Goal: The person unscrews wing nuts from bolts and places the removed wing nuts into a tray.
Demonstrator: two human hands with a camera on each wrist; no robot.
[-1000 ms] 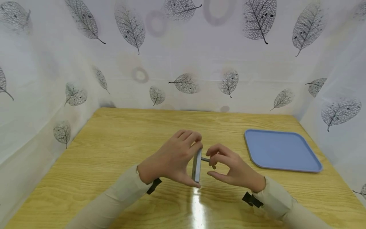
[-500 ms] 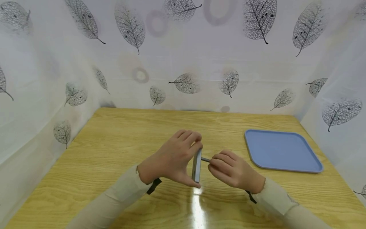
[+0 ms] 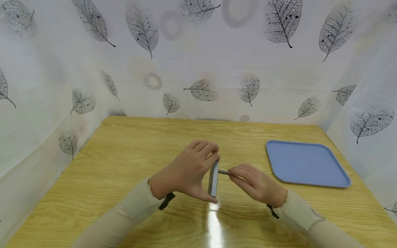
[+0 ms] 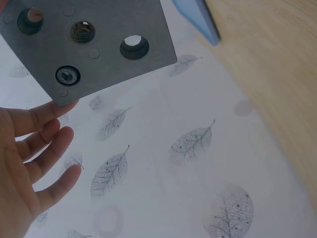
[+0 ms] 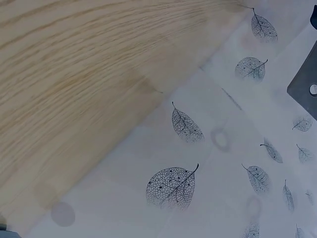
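Observation:
A thick grey metal plate [image 3: 213,181] stands on edge above the table; my left hand [image 3: 189,172] grips it, thumb below and fingers on top. In the left wrist view the plate [image 4: 104,52] shows several holes, the middle one threaded, and a socket-head bolt [image 4: 67,75] sunk in one of them. A thin bolt shank [image 3: 223,172] sticks out from the plate's right side. The fingers of my right hand [image 3: 255,186] pinch its outer end, which they hide. Only a corner of the plate [image 5: 303,94] enters the right wrist view.
A blue tray [image 3: 307,163] lies on the wooden table [image 3: 149,144] at the right. Behind and at the sides hangs a white curtain [image 3: 211,62] with a leaf print.
My right fingers were spread around the shank's end, with a small brass-coloured piece showing there; they have since closed on it and straightened somewhat. My left hand and the plate stay still.

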